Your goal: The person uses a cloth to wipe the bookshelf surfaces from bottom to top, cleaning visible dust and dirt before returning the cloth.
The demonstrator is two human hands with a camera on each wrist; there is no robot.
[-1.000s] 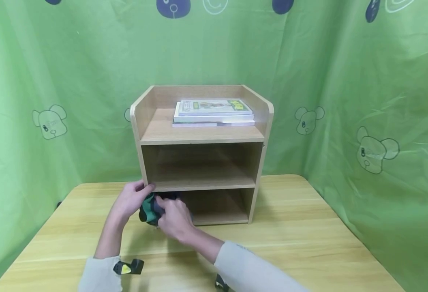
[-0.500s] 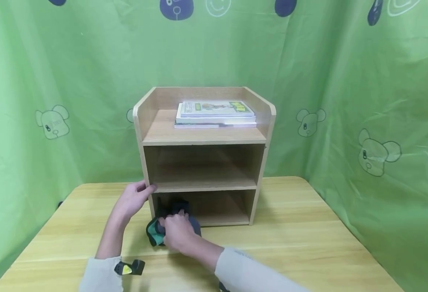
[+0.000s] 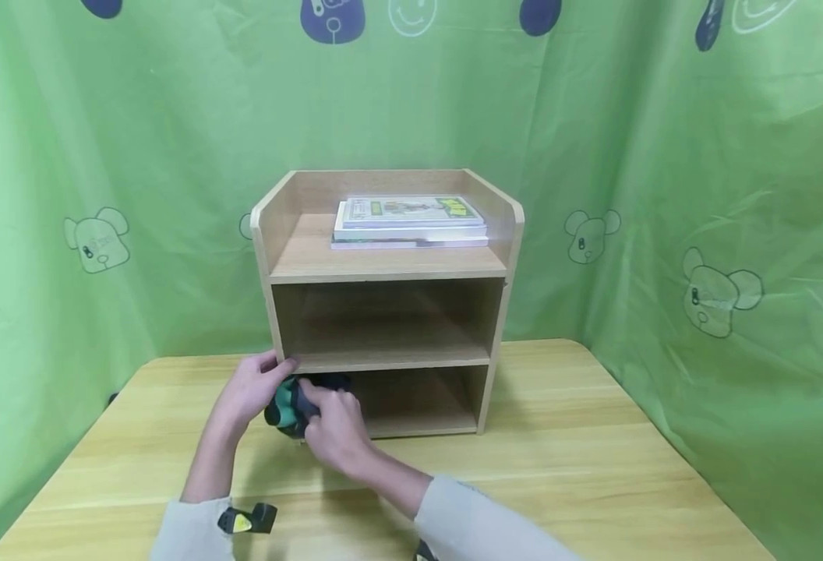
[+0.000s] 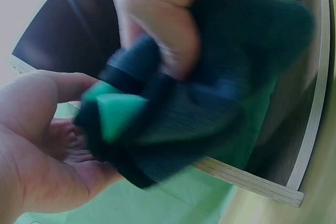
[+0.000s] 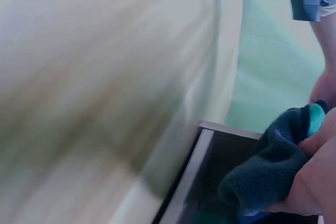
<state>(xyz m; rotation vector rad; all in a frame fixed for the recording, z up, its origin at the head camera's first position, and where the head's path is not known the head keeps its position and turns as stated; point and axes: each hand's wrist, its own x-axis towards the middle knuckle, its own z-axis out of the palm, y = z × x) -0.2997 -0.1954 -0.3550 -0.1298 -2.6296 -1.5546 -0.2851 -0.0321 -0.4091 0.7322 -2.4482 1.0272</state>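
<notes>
A dark blue-grey and green cloth is bunched in my right hand, which grips it at the left front edge of the lowest compartment. In the right wrist view the cloth looks fuzzy and hangs from the fingers. My left hand holds the left side panel of the wooden shelf, thumb in front and fingers behind. Blurred in the left wrist view, the cloth lies right beside the left hand. The part of the panel behind the cloth is hidden.
A stack of books lies on the shelf's top level. The shelf stands on a light wooden table, and a green curtain with animal drawings hangs behind and on both sides.
My right hand took the cloth down and slightly right half a second ago, and now it is back up and left by the panel. The left hand keeps its hold.
</notes>
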